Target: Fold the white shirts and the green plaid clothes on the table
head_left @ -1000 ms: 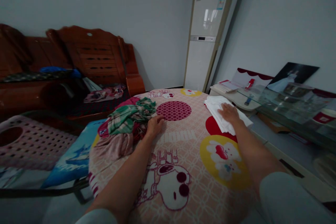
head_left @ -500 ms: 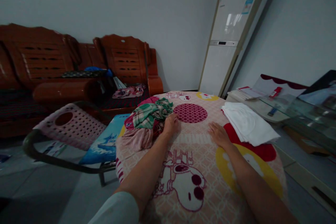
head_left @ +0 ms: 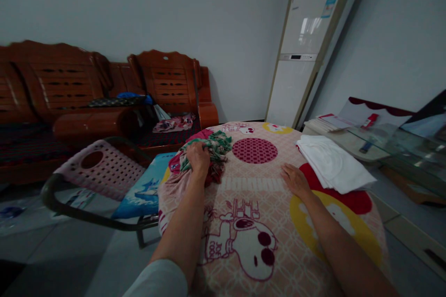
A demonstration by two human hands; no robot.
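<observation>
Left hand [head_left: 198, 154] curls over clothes [head_left: 223, 145] at the table's [head_left: 296, 260] ten o'clock, grip unclear — right hand [head_left: 294, 180] spread, empty, near white cloth [head_left: 334, 163] at two, flat seemingly because folded.

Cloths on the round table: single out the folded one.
The white cloth near the right hand, folded flat; the green plaid cloth and pale pink cloth lie crumpled.

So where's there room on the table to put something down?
Bare room: the maroon circle, between the heaped clothes and folded white cloth; and the printed dog, between the forearms. Crowded: the left side, where the left hand is on the heaped clothes, and the right, where the folded white cloth lies.
</observation>
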